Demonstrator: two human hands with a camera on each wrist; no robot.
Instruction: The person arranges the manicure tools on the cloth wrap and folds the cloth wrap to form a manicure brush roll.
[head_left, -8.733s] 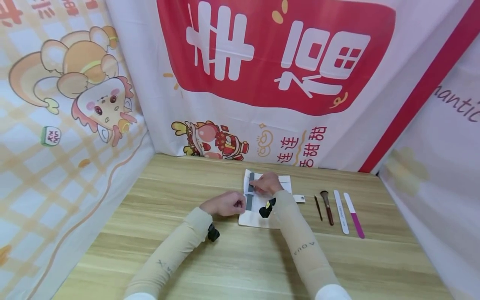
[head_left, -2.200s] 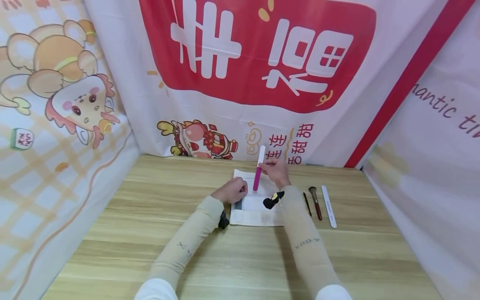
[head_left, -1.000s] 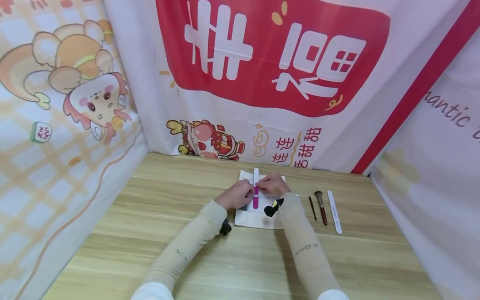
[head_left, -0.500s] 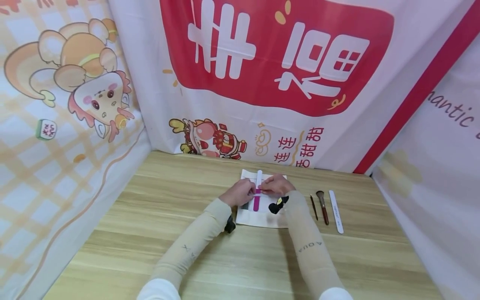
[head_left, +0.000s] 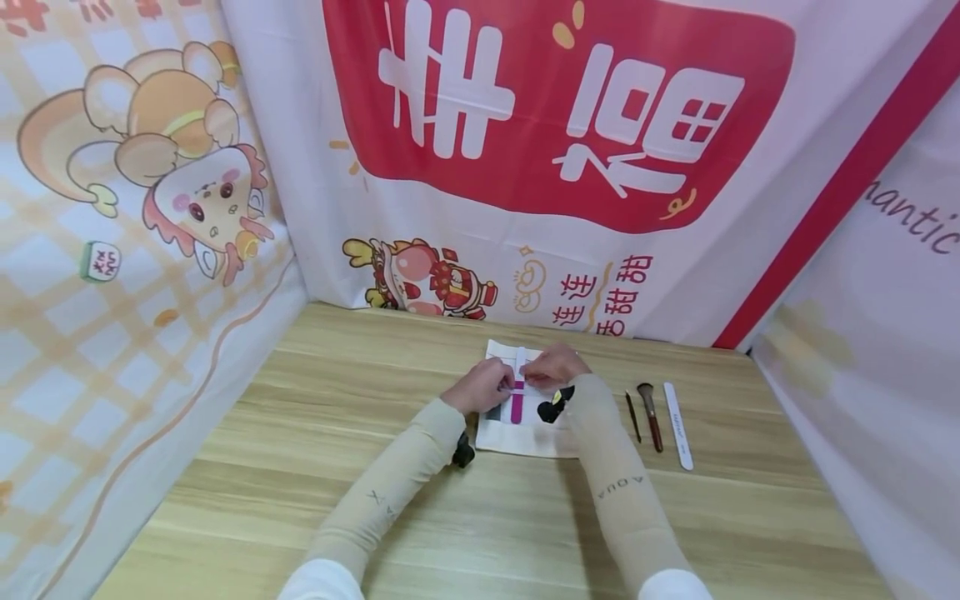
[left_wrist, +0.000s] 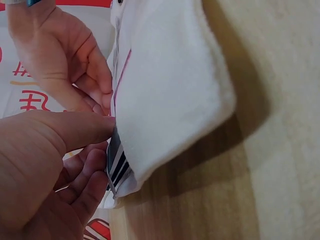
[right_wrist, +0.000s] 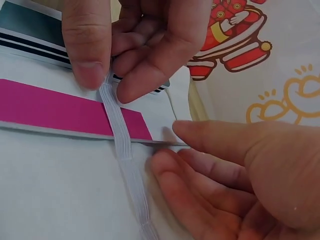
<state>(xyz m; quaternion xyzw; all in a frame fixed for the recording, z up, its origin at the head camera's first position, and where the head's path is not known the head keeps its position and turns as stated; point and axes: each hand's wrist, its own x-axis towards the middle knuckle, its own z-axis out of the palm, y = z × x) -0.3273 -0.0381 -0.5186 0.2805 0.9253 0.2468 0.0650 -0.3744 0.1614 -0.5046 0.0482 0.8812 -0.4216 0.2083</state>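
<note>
A white cloth roll-up pouch [head_left: 525,442] lies unfolded on the table. A white-and-magenta nail file [head_left: 517,408] lies lengthwise on it, its magenta part passing under a white elastic band [right_wrist: 120,142]. My left hand [head_left: 483,387] pinches that band between thumb and forefinger, just left of the file. On the other side, my right hand [head_left: 555,367] pinches the edge of the file's white end between thumb and fingers, seen in the right wrist view. A grey nail file with black stripes [right_wrist: 30,25] sits beside it in the pouch, partly behind the left hand.
On the table right of the pouch lie a thin dark stick [head_left: 633,417], a makeup brush [head_left: 651,417] with a brown handle, and a white nail file [head_left: 678,427]. Printed cloth walls [head_left: 420,200] enclose the table at the back and sides.
The white-and-magenta file went from the table's right side, in the right hand, to the pouch and under the band. Lately the right hand has shifted up towards its white end.
</note>
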